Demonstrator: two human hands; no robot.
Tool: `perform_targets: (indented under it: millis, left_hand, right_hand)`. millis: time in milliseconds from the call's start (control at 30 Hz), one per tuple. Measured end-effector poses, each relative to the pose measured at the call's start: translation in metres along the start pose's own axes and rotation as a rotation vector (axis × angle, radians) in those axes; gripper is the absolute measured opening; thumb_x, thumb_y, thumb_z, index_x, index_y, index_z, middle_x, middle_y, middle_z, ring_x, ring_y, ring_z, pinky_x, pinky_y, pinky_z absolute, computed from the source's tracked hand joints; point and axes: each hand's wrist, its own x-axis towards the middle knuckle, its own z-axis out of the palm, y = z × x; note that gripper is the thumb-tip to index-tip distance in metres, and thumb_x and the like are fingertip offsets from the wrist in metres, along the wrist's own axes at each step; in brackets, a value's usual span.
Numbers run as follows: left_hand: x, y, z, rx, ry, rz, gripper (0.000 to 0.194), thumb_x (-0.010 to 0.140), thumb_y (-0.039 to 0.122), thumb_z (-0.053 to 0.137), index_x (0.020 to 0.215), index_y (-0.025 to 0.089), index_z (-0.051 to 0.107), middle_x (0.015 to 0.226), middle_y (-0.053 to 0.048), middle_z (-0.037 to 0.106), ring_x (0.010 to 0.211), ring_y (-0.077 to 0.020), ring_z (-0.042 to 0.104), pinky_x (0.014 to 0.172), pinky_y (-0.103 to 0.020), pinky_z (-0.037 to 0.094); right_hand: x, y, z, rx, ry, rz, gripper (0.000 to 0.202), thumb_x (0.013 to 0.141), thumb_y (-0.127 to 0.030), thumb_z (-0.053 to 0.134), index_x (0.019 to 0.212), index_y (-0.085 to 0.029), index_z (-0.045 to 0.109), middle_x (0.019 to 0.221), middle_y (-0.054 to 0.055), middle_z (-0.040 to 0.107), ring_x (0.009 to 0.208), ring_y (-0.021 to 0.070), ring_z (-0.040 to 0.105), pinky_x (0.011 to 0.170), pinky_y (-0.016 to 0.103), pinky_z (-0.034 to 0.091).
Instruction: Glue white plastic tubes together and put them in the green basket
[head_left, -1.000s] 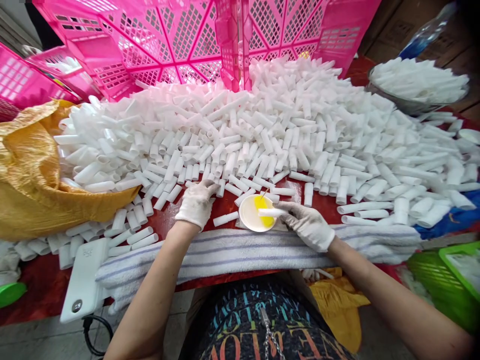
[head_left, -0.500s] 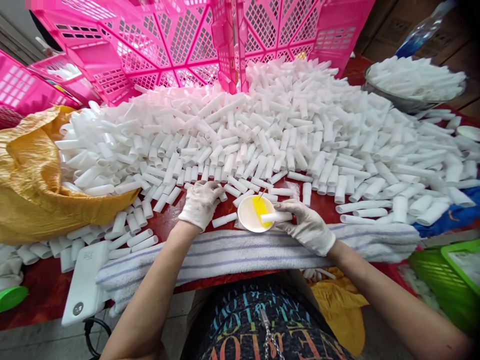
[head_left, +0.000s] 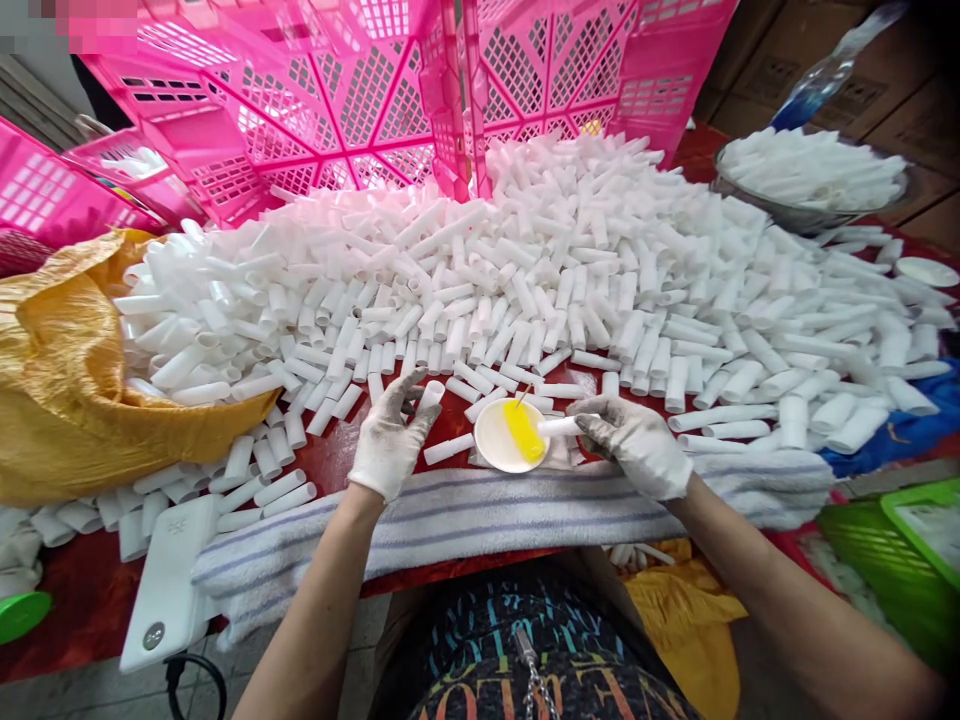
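My left hand [head_left: 391,432], in a white glove smudged grey at the fingers, grips a short white plastic tube [head_left: 431,394] between thumb and fingers, its open end facing up. In my gloved right hand [head_left: 637,440] another white tube [head_left: 559,427] lies level, its left end at the rim of a small white dish [head_left: 491,435]. Inside the dish is a bright yellow piece [head_left: 523,430] that looks like a sponge, with a thin stick standing at its top. A loose tube [head_left: 448,449] rests just left of the dish.
A wide heap of white tubes [head_left: 525,250] covers the red table, backed by pink crates [head_left: 352,90]. A yellow sack [head_left: 60,370] and white power bank [head_left: 171,580] are at left. A striped towel [head_left: 465,510] lines the front edge. A metal bowl [head_left: 780,205] of tubes stands back right.
My left hand has taken up a tube and turned upward, drawing back slightly from the heap. My right hand has shifted right, so its tube extends less over the dish.
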Motion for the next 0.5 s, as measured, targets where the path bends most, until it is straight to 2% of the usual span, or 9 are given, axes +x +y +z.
perform_targets:
  millis: [67,133,200,233,367,500]
  left_hand:
    - [-0.008,0.009,0.004,-0.284,-0.083,-0.121,0.056,0.081,0.046,0.070,0.130,0.023,0.056,0.095,-0.002,0.067,0.082,-0.0127,0.063,0.081,-0.028,0.052]
    - [-0.016,0.015,0.010,-0.559,-0.177,-0.238,0.057,0.078,0.044,0.074,0.127,0.022,0.054,0.093,-0.002,0.067,0.080,-0.0126,0.063,0.082,-0.029,0.053]
    - [-0.024,0.020,0.019,-0.741,-0.273,-0.324,0.053,0.074,0.041,0.079,0.119,0.022,0.056,0.096,-0.003,0.068,0.078,-0.0123,0.064,0.080,-0.029,0.054]
    - [-0.028,0.023,0.024,-0.791,-0.312,-0.341,0.050,0.074,0.040,0.080,0.114,0.021,0.058,0.099,-0.004,0.069,0.078,-0.0121,0.065,0.078,-0.028,0.054]
    - [-0.044,0.038,0.046,-0.778,-0.395,-0.318,0.040,0.073,0.034,0.081,0.106,0.017,0.066,0.108,-0.007,0.069,0.089,-0.0151,0.066,0.080,-0.026,0.053]
    - [-0.057,0.053,0.057,-0.727,-0.391,-0.314,0.042,0.071,0.037,0.082,0.105,0.017,0.069,0.109,-0.008,0.071,0.097,-0.0201,0.066,0.087,-0.031,0.053]
  right_hand:
    - [0.003,-0.004,-0.003,-0.021,0.036,0.072,0.053,0.064,-0.065,0.076,0.084,-0.017,0.065,0.058,0.000,0.060,0.047,0.0114,0.053,0.041,0.023,0.044]
    - [0.004,-0.006,-0.007,0.006,0.134,0.087,0.054,0.062,-0.066,0.076,0.081,-0.017,0.063,0.051,-0.002,0.054,0.042,0.0094,0.046,0.037,0.022,0.036]
    - [-0.001,-0.009,-0.009,0.101,0.207,0.081,0.053,0.061,-0.066,0.076,0.081,-0.019,0.061,0.049,-0.004,0.049,0.039,0.0078,0.039,0.035,0.021,0.029]
    - [-0.004,-0.012,-0.009,0.153,0.200,0.081,0.053,0.062,-0.066,0.075,0.081,-0.019,0.060,0.048,-0.005,0.047,0.038,0.0074,0.037,0.035,0.021,0.027]
    - [-0.019,-0.020,0.000,0.264,0.077,0.076,0.052,0.067,-0.064,0.072,0.085,-0.018,0.060,0.047,-0.006,0.045,0.038,0.0072,0.036,0.036,0.021,0.025]
    - [-0.023,-0.016,0.006,0.248,0.096,0.080,0.053,0.064,-0.065,0.075,0.083,-0.017,0.062,0.051,-0.004,0.048,0.040,0.0071,0.039,0.037,0.021,0.028]
